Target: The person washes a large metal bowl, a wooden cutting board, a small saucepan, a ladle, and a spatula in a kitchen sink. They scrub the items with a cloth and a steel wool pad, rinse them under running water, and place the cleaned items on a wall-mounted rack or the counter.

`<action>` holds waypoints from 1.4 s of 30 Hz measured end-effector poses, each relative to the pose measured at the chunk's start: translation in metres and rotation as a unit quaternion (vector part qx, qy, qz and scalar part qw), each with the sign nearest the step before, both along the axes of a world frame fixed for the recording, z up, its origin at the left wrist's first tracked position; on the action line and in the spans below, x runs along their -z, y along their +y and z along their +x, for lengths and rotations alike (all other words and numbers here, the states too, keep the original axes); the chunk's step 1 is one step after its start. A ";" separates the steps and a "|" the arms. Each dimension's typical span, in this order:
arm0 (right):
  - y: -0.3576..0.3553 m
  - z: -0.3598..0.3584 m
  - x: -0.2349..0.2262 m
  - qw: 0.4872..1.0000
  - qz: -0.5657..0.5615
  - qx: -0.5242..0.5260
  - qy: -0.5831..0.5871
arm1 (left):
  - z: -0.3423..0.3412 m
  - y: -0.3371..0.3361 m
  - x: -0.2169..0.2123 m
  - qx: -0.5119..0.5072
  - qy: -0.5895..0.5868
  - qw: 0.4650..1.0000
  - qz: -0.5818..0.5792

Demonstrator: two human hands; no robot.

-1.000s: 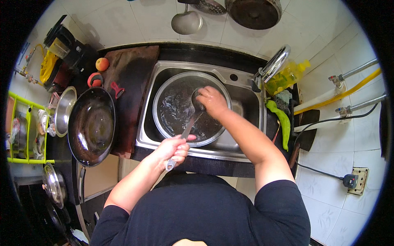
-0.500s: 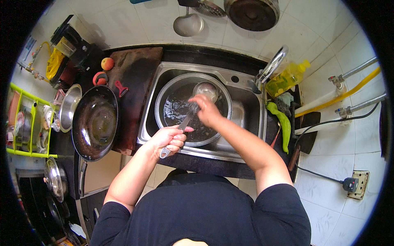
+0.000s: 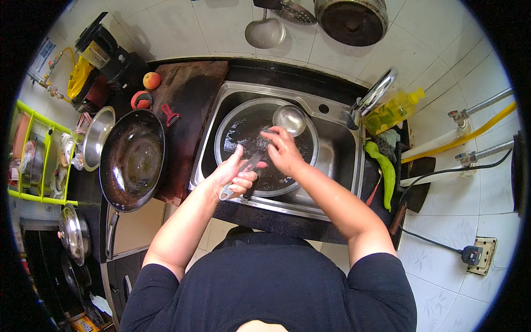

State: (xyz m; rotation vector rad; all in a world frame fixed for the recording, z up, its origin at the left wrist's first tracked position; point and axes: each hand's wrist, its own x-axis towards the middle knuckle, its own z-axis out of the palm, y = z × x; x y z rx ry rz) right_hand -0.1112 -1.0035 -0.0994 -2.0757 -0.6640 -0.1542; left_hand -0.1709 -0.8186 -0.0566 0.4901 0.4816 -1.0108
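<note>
My left hand (image 3: 232, 174) grips the handle end of a steel ladle (image 3: 289, 119), whose round bowl lies over the far right part of a big metal basin (image 3: 228, 126). The basin sits in the steel sink (image 3: 337, 160) and holds dark water. My right hand (image 3: 282, 150) is closed around the ladle's shaft, with what looks like a dark scrubber under its fingers; I cannot make that out clearly. Both forearms come up from the lower edge over the sink's front rim.
A black wok (image 3: 133, 157) and a steel bowl (image 3: 97, 135) stand on the left counter beside a dark cutting board (image 3: 191, 94). The tap (image 3: 376, 94), a yellow bottle (image 3: 395, 108) and a green chilli (image 3: 384, 169) are right of the sink. Utensils hang on the tiled wall.
The ladle has swung so its bowl moved from the basin's middle toward the far right. My left hand rose closer to the basin and my right hand slid down the shaft.
</note>
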 end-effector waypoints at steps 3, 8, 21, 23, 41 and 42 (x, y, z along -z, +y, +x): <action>0.014 -0.025 -0.015 0.996 0.065 -0.051 0.029 | 0.000 -0.007 -0.006 0.026 -0.001 0.999 0.036; -0.012 0.005 0.006 0.997 -0.080 -0.003 -0.022 | -0.012 -0.015 -0.013 0.067 -0.099 0.980 0.161; -0.014 0.019 -0.022 0.983 -0.105 -0.056 -0.141 | -0.053 -0.004 -0.011 0.211 -0.498 0.569 0.620; -0.014 0.026 -0.023 0.989 -0.139 0.006 -0.053 | -0.058 -0.012 -0.011 0.203 -0.509 0.537 0.642; -0.061 0.064 -0.004 0.713 0.389 0.071 0.579 | -0.067 0.007 0.004 0.164 -0.635 0.326 0.680; -0.059 0.065 -0.011 0.675 0.416 0.044 0.608 | -0.064 0.012 0.011 0.150 -0.639 0.329 0.679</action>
